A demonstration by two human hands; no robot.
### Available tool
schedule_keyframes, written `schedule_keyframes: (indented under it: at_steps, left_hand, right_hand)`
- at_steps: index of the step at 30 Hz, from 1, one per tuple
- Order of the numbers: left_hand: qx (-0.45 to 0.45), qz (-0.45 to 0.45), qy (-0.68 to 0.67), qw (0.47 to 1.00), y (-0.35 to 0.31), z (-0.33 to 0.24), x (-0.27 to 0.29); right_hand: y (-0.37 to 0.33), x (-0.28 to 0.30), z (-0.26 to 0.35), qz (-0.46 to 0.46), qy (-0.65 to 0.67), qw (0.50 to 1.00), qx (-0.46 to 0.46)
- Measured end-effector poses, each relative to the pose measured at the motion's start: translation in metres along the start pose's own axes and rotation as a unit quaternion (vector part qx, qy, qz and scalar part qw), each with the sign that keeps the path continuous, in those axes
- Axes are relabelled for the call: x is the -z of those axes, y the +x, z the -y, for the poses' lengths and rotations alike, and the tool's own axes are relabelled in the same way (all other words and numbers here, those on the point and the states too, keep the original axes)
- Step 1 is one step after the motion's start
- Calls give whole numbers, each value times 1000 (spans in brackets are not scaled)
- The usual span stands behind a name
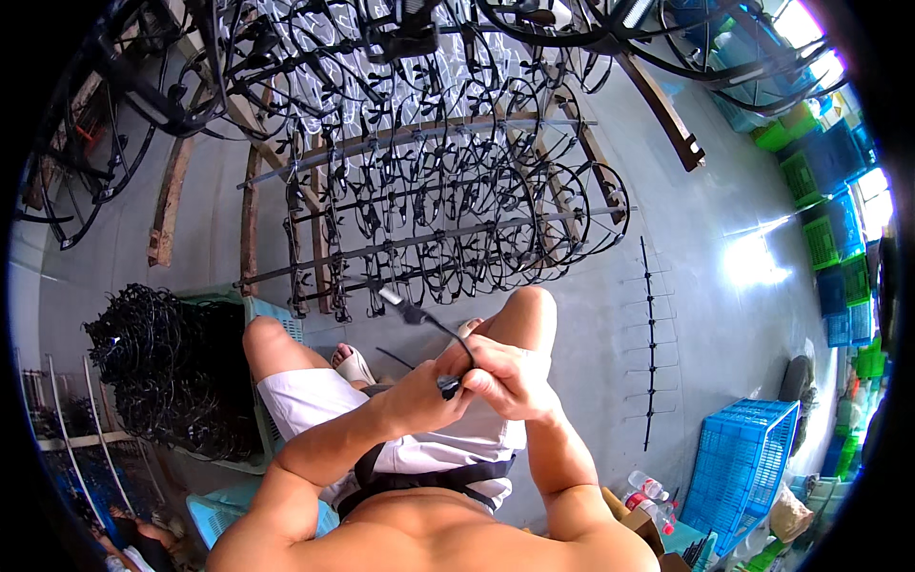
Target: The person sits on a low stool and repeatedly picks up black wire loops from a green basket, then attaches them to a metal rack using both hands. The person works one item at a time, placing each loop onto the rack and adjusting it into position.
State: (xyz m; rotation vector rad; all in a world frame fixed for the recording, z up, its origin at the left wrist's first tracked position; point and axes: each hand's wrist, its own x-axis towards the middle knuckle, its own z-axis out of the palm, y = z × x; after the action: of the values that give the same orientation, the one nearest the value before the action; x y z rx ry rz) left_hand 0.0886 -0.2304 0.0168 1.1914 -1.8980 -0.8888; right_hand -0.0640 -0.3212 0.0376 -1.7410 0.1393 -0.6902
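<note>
In front of my lap, both hands meet around a thin black cable (414,314) with a thicker, pale-tipped end pointing away from me. My left hand (424,396) is closed on it, and a short black end shows between the hands. Fingers of my right hand (515,377) pinch the same cable from the other side, where it bends in a loop. Part of the cable is hidden inside my grip. Beyond my knees, a rack (334,257) of metal bars carries rows of looped black cables (438,191).
On my left, a green basket (276,315) holds a big heap of black cables (152,362). A dark rod with thin cross-pins (651,324) lies on the floor at right. Nearer are a blue crate (743,467) and plastic bottles (648,486). Coloured crates (827,238) line the right side.
</note>
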Motion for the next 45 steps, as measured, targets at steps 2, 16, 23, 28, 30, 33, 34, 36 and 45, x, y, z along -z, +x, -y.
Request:
schedule_keyframes:
  at_steps: [2, 16, 23, 28, 30, 33, 34, 36, 45]
  left_hand:
    - [-35, -31, 16, 999, 8, -5, 10]
    - [109, -258, 290, 915, 5, 61, 59]
    - [101, -273, 270, 918, 2, 66, 59]
    - [98, -279, 254, 921, 4, 66, 57]
    - [99, -284, 252, 920, 3, 66, 58]
    - [107, -292, 242, 919, 6, 65, 60]
    - [106, -294, 237, 920, 7, 65, 61]
    - [107, -304, 226, 919, 9, 65, 61]
    - [108, -329, 212, 914, 17, 67, 56]
  right_hand:
    - [-11, -9, 2, -108, 26, 994, -3]
    - [89, 23, -111, -388, 76, 875, -278]
    - [103, 22, -121, -384, 221, 859, -258]
    - [96, 24, -122, -387, 281, 849, -223]
    - [97, 26, -119, -381, 301, 843, -231]
    - [85, 22, -114, -367, 309, 855, -196]
    - [79, 20, -118, -368, 297, 861, -187]
    - [64, 11, -125, -389, 229, 880, -147]
    - [34, -29, -129, -432, 283, 853, -80]
